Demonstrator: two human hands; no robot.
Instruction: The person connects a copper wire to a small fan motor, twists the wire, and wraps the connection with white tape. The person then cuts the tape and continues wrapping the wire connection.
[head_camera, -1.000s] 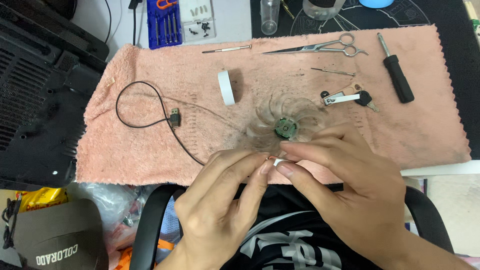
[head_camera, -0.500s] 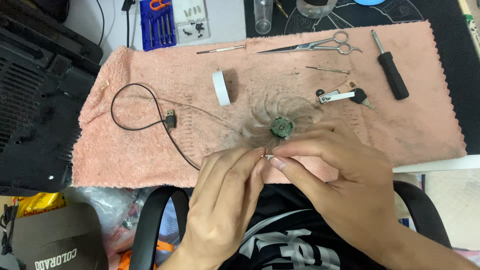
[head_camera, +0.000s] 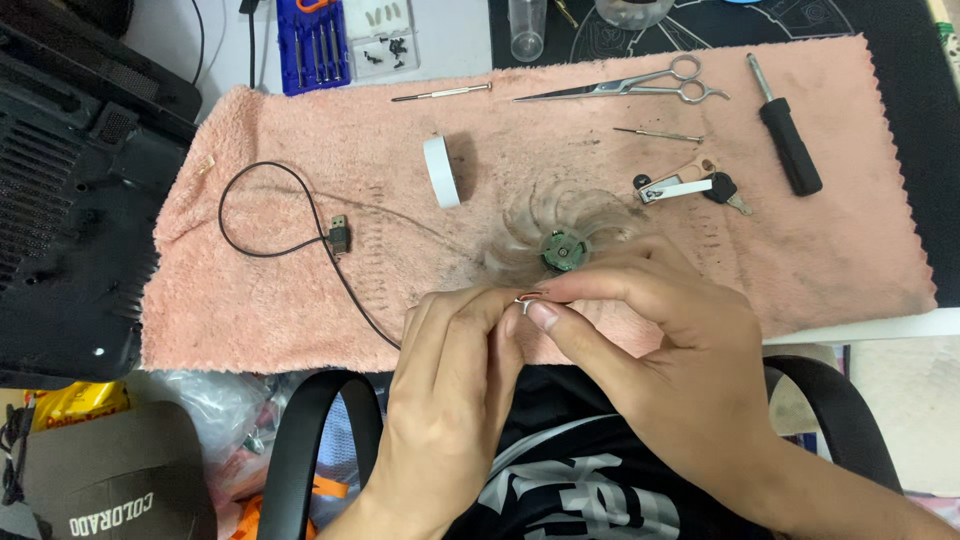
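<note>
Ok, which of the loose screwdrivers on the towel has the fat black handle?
The screwdriver at the towel's far right corner, right of the scissors. The other two are thin all-metal precision drivers.

Tape roll (head_camera: 441, 171) left of fan (head_camera: 560, 240)

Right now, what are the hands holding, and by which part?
Both hands, left and right, pinch a tiny pale piece between their fingertips; too small to tell what it is or which part.
</note>
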